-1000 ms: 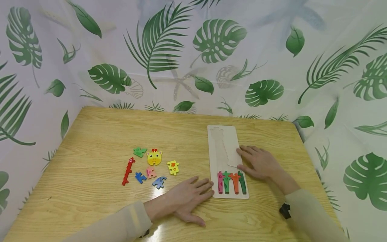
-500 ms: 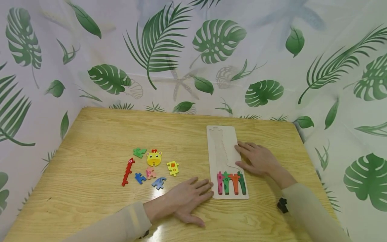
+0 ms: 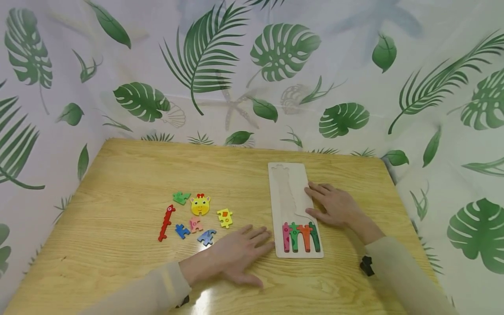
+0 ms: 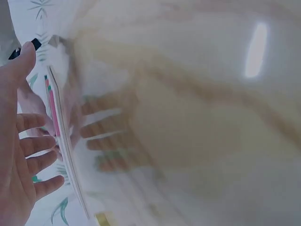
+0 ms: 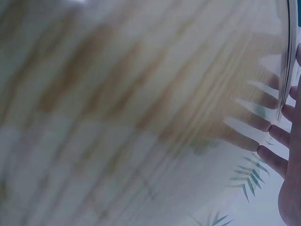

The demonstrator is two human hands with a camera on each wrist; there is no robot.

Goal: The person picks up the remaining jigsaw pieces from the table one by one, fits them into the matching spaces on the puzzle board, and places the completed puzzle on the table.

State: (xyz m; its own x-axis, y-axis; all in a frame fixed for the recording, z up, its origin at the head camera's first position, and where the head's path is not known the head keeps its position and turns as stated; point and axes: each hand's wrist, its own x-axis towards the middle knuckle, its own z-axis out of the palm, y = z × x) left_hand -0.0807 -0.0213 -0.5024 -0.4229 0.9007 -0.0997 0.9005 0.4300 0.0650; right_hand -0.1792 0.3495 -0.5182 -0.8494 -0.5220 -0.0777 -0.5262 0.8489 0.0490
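A pale wooden puzzle board [image 3: 302, 186] with a giraffe-shaped recess lies on the table between my hands. Pink [image 3: 286, 238], green, orange and dark green leg pieces fill the bottom of that recess; its neck part holds nothing. My right hand [image 3: 337, 206] has its fingertips at the board's right edge, fingers fairly straight. My left hand [image 3: 241, 254] is spread, palm down, its fingertips just short of the board's lower left edge. In the left wrist view my left hand [image 4: 28, 160] shows loose, separated fingers near the board's side. Neither hand grips anything.
Left of the board lie loose pieces: a yellow giraffe head [image 3: 200, 205], a yellow piece [image 3: 225, 218], a red strip [image 3: 166, 223], a green piece [image 3: 181, 198], a pink piece [image 3: 195, 224] and two blue pieces [image 3: 182, 231]. A leaf-print cloth [image 3: 236, 65] hangs behind the table.
The board has slid slightly left, with my right hand following at its edge. My left hand has drawn back a little to the left, away from the board. Loose pieces stay put.
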